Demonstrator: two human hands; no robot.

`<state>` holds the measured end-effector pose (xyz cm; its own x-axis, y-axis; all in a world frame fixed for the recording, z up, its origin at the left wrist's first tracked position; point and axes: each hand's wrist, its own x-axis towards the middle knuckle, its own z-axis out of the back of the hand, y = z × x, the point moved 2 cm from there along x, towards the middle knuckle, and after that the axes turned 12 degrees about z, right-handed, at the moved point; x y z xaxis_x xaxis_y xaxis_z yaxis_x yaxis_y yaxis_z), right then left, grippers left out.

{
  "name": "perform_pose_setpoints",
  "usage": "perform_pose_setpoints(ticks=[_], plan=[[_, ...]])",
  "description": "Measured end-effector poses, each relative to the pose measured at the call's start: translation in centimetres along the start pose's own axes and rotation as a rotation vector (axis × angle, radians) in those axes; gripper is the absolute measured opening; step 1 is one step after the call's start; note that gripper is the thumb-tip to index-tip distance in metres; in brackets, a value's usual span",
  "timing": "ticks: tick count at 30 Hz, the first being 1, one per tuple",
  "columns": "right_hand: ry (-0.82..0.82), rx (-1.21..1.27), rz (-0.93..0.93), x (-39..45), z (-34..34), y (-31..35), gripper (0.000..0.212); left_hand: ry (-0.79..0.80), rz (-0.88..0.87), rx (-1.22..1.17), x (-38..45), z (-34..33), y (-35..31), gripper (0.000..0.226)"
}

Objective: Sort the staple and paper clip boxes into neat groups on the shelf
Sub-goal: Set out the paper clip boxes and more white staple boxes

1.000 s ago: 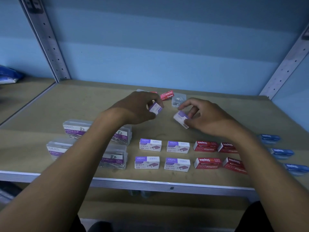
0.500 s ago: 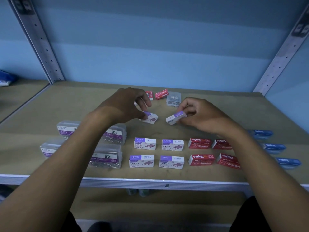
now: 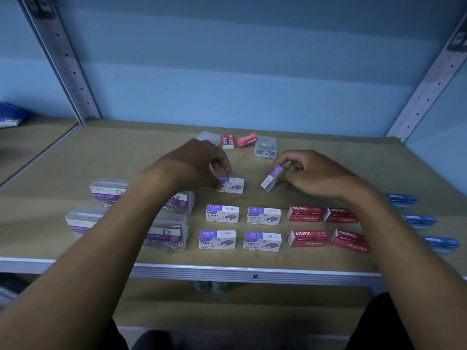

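Note:
My left hand [image 3: 194, 165] pinches the left end of a white and purple staple box [image 3: 233, 186] that lies flat on the wooden shelf [image 3: 121, 152]. In my right hand [image 3: 313, 176] a second white and purple staple box [image 3: 271, 178] is gripped, tilted on end just above the shelf. In front of them four matching staple boxes [image 3: 222, 213] form a two-by-two block. Red staple boxes [image 3: 304, 213] sit to its right, blue boxes [image 3: 419, 221] further right, and clear paper clip boxes [image 3: 108, 192] to the left, partly hidden by my left arm.
At the back lie two loose red staple boxes [image 3: 247, 139], a clear box of clips [image 3: 265, 147] and another clear box [image 3: 209, 137]. Metal uprights [image 3: 68, 64] stand at the rear corners. The shelf's metal front edge [image 3: 227, 271] runs below the rows.
My left hand has lowered its box until it lies flat behind the purple block. The box in my right hand has tipped more upright and dropped closer to the shelf.

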<state>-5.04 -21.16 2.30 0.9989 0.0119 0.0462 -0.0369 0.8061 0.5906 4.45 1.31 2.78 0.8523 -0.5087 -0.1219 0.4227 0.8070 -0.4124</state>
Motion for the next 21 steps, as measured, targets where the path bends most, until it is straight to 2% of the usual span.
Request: perform_pose_setpoints(ticks=[5,7,12,21], plan=[[-0.108,-0.027,-0.026,0.5,-0.9,0.7,0.021,-0.002,-0.018,0.022,-0.1,-0.2,-0.3,0.022],[-0.131,-0.032,0.008,0.6,-1.1,1.1,0.011,-0.008,-0.018,0.033,0.0,-0.4,-0.4,0.020],[-0.160,-0.008,0.118,0.4,-0.7,2.2,0.043,-0.016,0.000,0.042,0.2,-0.5,-0.5,0.021],[0.050,-0.056,0.161,-0.2,-1.3,3.2,0.062,-0.015,0.026,0.029,-0.6,-0.2,-0.2,0.017]])
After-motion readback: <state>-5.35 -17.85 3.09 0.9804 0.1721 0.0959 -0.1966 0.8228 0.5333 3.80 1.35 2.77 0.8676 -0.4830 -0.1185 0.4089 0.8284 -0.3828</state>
